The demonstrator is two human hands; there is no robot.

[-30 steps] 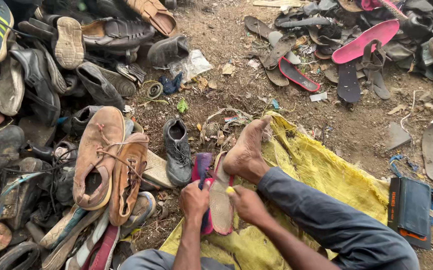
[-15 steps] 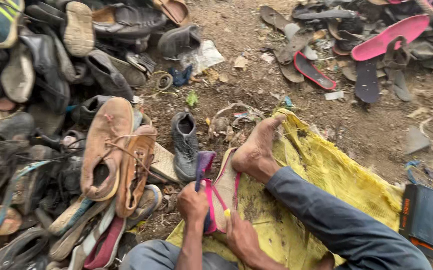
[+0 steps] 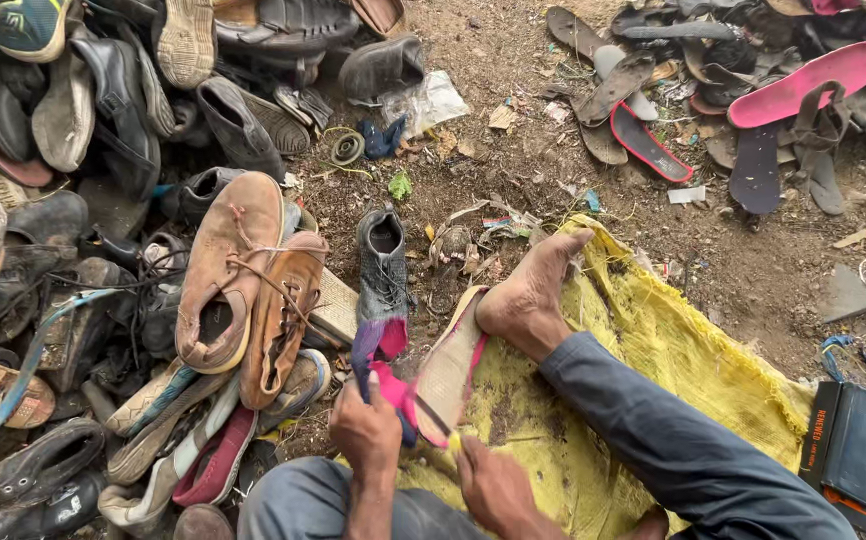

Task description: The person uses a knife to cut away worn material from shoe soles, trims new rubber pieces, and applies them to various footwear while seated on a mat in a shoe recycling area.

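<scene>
Left hand (image 3: 368, 432) gripped the pink upper (image 3: 385, 372), right hand (image 3: 493, 487) pressed a blade at the sole (image 3: 450, 366) pinned under the foot (image 3: 528, 297) on the yellow sack (image 3: 673, 350); a slip could cut the left fingers.

Worn leather lace-up shoes (image 3: 243, 280) top the shoe heap at left; a woven sack (image 3: 653, 370) lies right, under a bare foot (image 3: 528, 295); flat flip-flop soles (image 3: 753, 90) lie behind.
</scene>
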